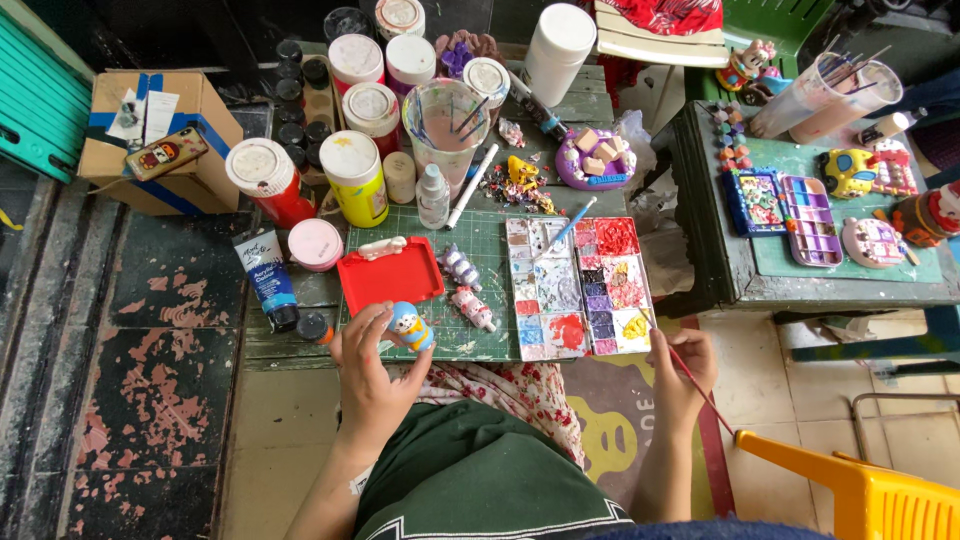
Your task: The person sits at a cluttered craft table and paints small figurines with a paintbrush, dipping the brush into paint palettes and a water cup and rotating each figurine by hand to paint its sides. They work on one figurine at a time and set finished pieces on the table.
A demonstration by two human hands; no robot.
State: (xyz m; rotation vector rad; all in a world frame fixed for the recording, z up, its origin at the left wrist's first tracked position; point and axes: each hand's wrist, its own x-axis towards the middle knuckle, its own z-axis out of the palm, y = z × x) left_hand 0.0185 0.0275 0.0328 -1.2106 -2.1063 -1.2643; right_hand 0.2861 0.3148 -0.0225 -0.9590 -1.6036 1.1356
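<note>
The left hand (372, 375) holds a small blue figurine (410, 326) over the near edge of the desk (300, 290); the fingers (362, 325) curl around its lower half, thumb on the near side, so the rounded blue top and pale face stick up above the fingertips. The figurine is upright, tilted slightly to the right, just in front of a red tray (392, 275) that lies on a green cutting mat (490, 235). The right hand (682, 365) is off the desk's near right corner, its fingers pinched narrow on a thin red-handled brush (700, 390); the handle slants down to the right, and the tip end points up towards the paint palette (577, 287), near its yellow well. Two small painted figures (466, 288) lie on the mat between the tray and the palette. Paint jars (352, 175), a cup of brushes (446, 122) and a paint tube (268, 275) crowd the far and left edges of the desk.
</note>
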